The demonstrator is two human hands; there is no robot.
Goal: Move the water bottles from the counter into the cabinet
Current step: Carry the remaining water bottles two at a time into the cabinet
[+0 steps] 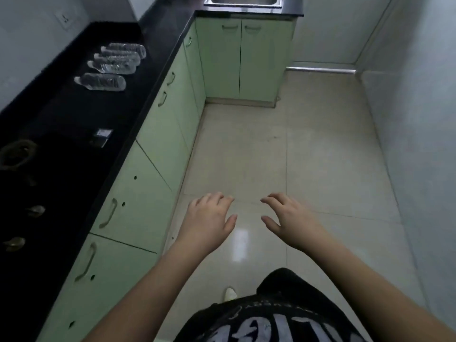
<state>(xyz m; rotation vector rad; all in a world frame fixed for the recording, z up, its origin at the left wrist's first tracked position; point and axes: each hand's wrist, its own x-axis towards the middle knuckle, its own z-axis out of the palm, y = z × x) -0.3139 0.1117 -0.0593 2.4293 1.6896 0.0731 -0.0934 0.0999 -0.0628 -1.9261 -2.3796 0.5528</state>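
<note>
Four clear water bottles (112,65) lying on their sides on the black counter (74,114), far along it near the wall; three packed side by side, touching or nearly so, the fourth (100,82) a little apart and nearer the camera. Caps toward the wall, bases toward the counter's front edge.

Below the counter, a run of pale green cabinet doors (138,193), all closed, with curved metal handles. More green doors (243,60) at the far end under a steel sink (244,2) set in the same black top.

Nearer on the counter, a small dark packet (102,137), a ring-shaped object (17,154) and two small blurred things (35,210), too dim to name. A wall socket (64,19) above the counter.

Pale glossy floor tiles (296,156) with a bright reflection, a pale wall on the right, a metal threshold strip (320,69) at the far end.

Left hand (209,220) and right hand (291,218) held out over the floor, well apart from the bottles, palms down, fingers loosely spread and slightly bent, gripping nothing. Black printed shirt (271,322) and a white shoe tip (230,293) at the bottom edge.
</note>
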